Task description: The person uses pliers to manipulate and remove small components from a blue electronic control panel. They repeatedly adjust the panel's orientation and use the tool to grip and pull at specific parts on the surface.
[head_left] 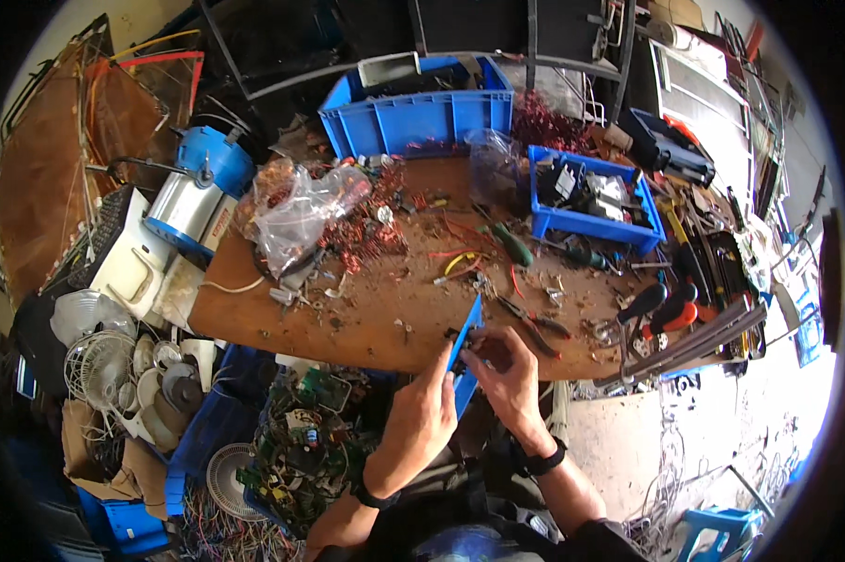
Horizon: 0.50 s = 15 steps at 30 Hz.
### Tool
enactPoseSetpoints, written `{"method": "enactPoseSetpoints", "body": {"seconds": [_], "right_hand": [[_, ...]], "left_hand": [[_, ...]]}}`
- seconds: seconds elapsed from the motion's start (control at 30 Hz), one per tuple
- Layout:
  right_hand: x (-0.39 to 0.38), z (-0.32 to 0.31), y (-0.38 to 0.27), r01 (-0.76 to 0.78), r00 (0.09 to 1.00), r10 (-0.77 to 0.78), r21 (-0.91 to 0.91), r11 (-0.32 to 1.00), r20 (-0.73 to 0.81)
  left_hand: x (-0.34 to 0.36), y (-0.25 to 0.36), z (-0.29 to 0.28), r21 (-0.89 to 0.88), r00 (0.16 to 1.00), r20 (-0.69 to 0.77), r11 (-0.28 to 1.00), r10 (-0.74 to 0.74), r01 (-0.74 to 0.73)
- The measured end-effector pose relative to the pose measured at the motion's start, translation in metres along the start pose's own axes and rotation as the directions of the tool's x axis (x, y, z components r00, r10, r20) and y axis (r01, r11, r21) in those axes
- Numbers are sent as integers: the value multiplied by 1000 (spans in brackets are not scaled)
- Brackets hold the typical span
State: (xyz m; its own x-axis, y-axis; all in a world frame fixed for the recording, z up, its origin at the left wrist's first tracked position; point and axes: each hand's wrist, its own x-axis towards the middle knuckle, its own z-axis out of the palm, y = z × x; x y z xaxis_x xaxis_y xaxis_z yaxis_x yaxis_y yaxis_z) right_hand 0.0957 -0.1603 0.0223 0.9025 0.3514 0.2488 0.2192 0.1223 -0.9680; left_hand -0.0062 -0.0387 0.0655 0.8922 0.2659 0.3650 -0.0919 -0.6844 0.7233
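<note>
A thin, flat blue panel (476, 314) is held tilted over the near edge of the wooden workbench. My left hand (419, 412) grips it from the left, fingers along its side. On the other side my right hand (510, 378) is closed, thumb and fingertips pinched against the panel's face by a small dark part. What exactly those fingertips hold is hidden. Just beyond my right hand lie pliers (537, 328) with dark and red handles. Farther back on the bench are a green-handled screwdriver (511, 245) and a yellow-handled tool (460, 263).
A large blue crate (413, 124) stands at the back, with a smaller blue bin (591, 223) of parts to its right. Clear plastic bags (301, 215) and copper scraps litter the bench. Hand tools crowd the right end. Circuit boards (310, 440) are heaped below, left of my arms.
</note>
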Motion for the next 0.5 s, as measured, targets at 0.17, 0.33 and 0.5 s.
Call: {"method": "enactPoseSetpoints", "body": {"seconds": [0.17,0.33,0.5], "right_hand": [[-2,-4,-5,-56,998,58,-85,995,13],[-3,-7,-7,-26,1000,26,-46,999,-6],[26,-45,2,-62,996,46,-216,974,-79]], "left_hand": [[-2,0,0,-13,1000,21,1000,-6,6],[0,-3,0,-3,999,-11,999,41,-41],[2,-10,-1,-23,1000,6,1000,1,-1]]}}
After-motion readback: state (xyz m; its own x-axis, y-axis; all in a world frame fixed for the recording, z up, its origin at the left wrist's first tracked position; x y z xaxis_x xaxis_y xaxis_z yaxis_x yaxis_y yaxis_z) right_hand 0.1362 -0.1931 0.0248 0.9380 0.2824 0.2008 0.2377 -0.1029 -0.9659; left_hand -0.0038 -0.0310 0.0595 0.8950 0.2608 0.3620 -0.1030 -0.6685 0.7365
